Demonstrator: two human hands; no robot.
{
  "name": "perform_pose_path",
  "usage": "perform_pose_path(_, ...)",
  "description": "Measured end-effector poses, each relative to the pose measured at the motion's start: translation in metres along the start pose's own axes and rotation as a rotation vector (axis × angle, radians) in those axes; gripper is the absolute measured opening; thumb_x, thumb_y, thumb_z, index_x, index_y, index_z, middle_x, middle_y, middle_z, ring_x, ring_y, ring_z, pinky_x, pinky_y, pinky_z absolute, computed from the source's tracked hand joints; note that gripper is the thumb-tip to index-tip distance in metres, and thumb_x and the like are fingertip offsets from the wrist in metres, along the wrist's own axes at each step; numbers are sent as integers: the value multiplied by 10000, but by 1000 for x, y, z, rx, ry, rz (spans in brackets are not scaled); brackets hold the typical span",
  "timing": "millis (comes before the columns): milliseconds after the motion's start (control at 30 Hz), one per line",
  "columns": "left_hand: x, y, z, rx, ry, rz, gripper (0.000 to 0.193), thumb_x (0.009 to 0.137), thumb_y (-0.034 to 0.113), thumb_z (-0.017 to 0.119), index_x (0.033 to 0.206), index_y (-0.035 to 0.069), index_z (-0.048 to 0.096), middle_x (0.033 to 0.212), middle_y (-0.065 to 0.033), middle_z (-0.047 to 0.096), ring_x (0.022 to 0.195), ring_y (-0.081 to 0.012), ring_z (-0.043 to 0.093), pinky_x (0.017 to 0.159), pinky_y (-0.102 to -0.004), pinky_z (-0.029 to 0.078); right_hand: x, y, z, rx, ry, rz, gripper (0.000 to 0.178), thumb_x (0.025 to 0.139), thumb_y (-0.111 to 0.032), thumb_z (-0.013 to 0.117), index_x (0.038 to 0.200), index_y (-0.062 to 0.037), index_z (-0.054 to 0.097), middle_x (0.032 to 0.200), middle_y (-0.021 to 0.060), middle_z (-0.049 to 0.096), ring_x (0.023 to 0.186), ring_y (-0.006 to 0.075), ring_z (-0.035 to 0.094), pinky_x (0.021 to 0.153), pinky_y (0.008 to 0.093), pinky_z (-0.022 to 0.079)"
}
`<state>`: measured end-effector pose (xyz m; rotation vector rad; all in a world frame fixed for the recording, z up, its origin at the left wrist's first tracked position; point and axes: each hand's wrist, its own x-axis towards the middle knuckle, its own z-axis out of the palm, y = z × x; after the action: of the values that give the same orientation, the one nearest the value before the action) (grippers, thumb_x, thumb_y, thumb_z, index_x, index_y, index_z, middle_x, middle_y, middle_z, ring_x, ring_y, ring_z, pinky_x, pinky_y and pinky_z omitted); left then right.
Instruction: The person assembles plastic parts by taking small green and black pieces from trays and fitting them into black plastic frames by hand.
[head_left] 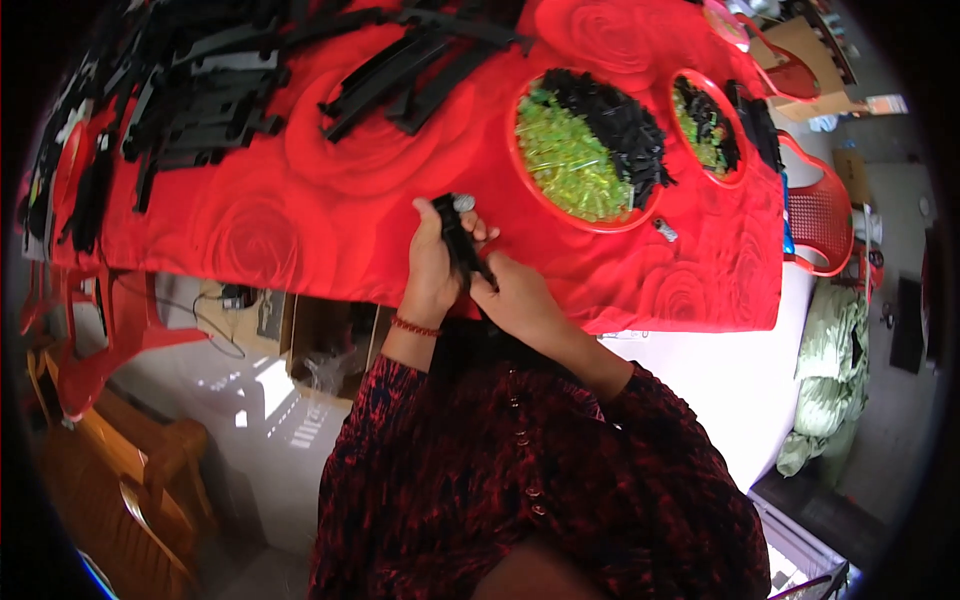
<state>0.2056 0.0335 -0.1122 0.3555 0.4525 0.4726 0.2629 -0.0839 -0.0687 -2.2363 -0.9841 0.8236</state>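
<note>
A long black plastic part stands tilted between my hands, just above the near edge of the red-covered table. My left hand is closed around its upper length, thumb on the left and fingertips showing on the right. At its top end sits a small, shiny, pale round piece. My right hand pinches at the lower end of the black part, with thumb and forefinger together; whether a smaller piece is also in that pinch is hidden.
Beyond my hands, a red basin holds yellow-green clear pieces and small black pieces. A smaller red bowl with similar pieces stands right of it. Black plastic strips lie heaped at far left. A small grey piece lies by the basin.
</note>
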Motion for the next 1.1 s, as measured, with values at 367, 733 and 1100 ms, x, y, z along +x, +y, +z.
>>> perform_pose_path(367, -31, -16, 31, 321, -30, 87, 478, 1059, 404, 407, 1317, 8, 480, 1168, -80, 609, 1033, -175, 590, 940, -347, 482, 5, -3, -16, 100, 285, -29, 279, 900, -236, 598, 941, 39, 580, 798, 242, 655, 773, 443, 644, 669, 516, 513)
perform_pose_path(733, -44, -1, 34, 603, 57, -76, 424, 1056, 403, 422, 1122, -3, 522, 905, -75, 633, 743, -147, 641, 640, -274, 548, -7, 3, -43, 212, 95, -129, 238, 973, -220, 617, 934, 8, 562, 706, 80, 603, 651, 138, 597, 599, 297, 477)
perform_pose_path(1100, -61, 14, 46, 543, -149, -256, 557, 1046, 504, 353, 1197, 5, 548, 1019, -90, 651, 810, -183, 661, 682, -306, 570, -1, -7, -68, 743, 97, 54, 278, 982, -237, 599, 1104, -3, 512, 835, 30, 608, 643, 65, 572, 533, 215, 441)
